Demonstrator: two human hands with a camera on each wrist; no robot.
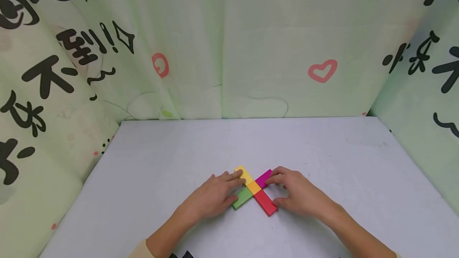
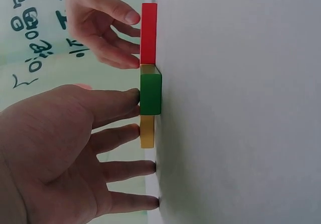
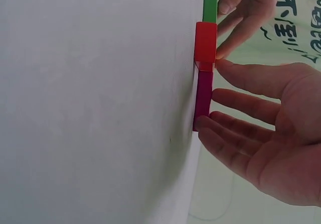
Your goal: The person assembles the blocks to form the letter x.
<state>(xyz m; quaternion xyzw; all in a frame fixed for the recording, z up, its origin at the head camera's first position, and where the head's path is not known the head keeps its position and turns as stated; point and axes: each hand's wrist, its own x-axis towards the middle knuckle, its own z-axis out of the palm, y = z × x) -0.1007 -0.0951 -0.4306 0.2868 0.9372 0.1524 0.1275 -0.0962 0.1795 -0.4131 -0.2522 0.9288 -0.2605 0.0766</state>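
Observation:
On the white tabletop (image 1: 172,150), flat coloured blocks lie in a cross. An orange square (image 1: 254,187) forms its middle, with a yellow block (image 1: 248,176), a green block (image 1: 242,199), a magenta block (image 1: 263,178) and a red block (image 1: 265,203) as arms. My left hand (image 1: 216,197) spreads over the left side, its fingertips on the yellow block and its thumb on the green one. From the right, my right hand (image 1: 298,194) touches the magenta block with its fingers and the red block with its thumb. Both hands have extended, relaxed fingers.
A pale green curtain (image 1: 265,43) with black lettering and red hearts hangs behind the table and along both sides. At the bottom edge of the head view, a small black object (image 1: 187,255) shows by the left forearm.

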